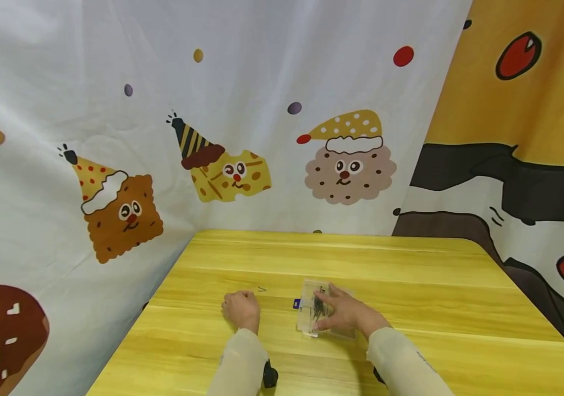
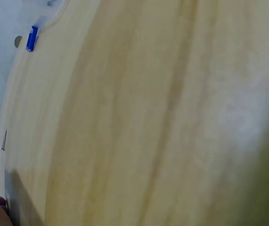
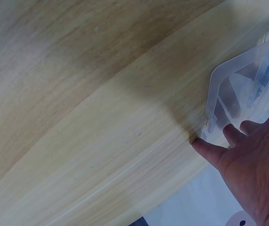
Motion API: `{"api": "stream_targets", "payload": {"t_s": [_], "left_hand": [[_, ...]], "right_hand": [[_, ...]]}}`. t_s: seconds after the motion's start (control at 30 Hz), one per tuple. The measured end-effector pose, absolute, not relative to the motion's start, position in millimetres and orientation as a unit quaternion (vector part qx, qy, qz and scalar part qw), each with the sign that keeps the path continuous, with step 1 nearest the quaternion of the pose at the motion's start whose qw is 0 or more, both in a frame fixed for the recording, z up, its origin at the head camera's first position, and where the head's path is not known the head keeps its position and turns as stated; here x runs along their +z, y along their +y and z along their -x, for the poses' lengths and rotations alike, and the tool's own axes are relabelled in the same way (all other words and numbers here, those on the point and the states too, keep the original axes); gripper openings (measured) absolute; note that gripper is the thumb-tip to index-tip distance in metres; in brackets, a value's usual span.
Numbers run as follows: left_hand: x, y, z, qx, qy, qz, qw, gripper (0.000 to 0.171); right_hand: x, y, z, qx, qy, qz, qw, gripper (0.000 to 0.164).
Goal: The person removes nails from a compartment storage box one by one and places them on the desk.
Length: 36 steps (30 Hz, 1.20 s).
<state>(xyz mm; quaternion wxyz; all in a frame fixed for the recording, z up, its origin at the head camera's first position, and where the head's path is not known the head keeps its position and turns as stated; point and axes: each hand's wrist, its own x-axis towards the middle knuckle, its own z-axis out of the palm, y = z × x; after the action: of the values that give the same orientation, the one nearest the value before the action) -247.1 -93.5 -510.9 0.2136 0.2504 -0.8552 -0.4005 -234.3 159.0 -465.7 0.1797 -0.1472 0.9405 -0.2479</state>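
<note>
My right hand [image 1: 345, 311] spans a clear plastic box [image 1: 306, 318], thumb on the near side and fingers on the far side, holding it on the table. Dark nails [image 1: 318, 305] lie heaped inside. In the right wrist view, the fingertips meet the rim of the clear box [image 3: 213, 89]. A small blue piece [image 1: 296, 303] sits at its left edge. To the left, my left hand [image 1: 243, 310] rests on the table with curled fingers; its palm is hidden. Just beyond it, two thin nails [image 1: 262, 289] form a V; one nail [image 2: 4, 140] shows clearly in the left wrist view.
The yellow wood-grain table [image 1: 410, 275] runs back to a patterned cloth [image 1: 272, 66] with cartoon biscuits and cheese. A clear flat part [image 1: 347, 332] extends from the box beneath my right hand.
</note>
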Motion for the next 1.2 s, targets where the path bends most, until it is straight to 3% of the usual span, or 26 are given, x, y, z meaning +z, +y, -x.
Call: {"api": "stream_targets", "payload": {"t_s": [0.7, 1.2], "left_hand": [[-520, -94, 248, -0.419, -0.835, -0.234, 0.268, 0.01], [-505, -95, 244, -0.443, -0.836, -0.232, 0.226, 0.02]], "right_hand": [[-462, 158, 232, -0.246, 0.942, 0.144, 0.179, 0.091], [-465, 159, 234, -0.248, 0.941, 0.143, 0.178, 0.091]]}}
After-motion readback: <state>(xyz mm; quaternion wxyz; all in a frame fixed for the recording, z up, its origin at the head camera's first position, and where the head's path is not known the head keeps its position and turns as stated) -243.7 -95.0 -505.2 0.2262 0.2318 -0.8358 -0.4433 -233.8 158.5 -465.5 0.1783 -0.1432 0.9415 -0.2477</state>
